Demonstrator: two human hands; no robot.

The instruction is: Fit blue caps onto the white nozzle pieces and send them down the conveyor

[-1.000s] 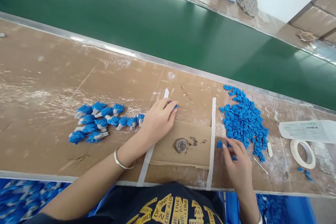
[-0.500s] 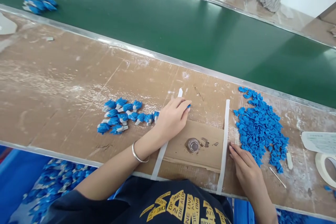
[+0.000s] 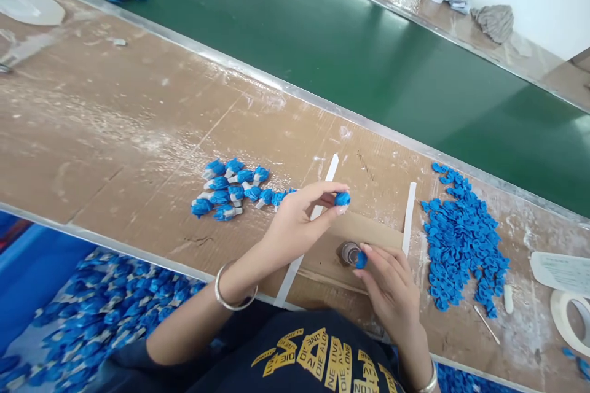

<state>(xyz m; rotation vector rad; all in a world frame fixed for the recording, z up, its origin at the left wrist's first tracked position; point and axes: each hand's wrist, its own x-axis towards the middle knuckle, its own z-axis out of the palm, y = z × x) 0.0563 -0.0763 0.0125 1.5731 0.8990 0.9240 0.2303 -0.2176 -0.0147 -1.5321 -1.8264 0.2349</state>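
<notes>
Your left hand [image 3: 295, 227] is closed in a pinch, thumb and fingers gripping a blue rubber piece [image 3: 342, 198] above the cardboard pad [image 3: 375, 236]. Your right hand [image 3: 389, 285] is also pinching, holding a second blue rubber piece [image 3: 361, 260] against the rim of a small glass jar [image 3: 350, 253] that stands on that pad. To the left of your hands, blue-and-white assembled pieces [image 3: 225, 189] lie in loose rows on the desk [image 3: 115, 135]. To the right is a heap of loose blue pieces [image 3: 463, 239], with a roll of masking tape [image 3: 569, 319] beyond it. White strips [image 3: 409, 218] flank the pad. A green conveyor belt [image 3: 322, 43] runs along the desk's far edge, and a blue tray [image 3: 32, 270] below the near edge holds more assembled pieces [image 3: 115, 301].
</notes>
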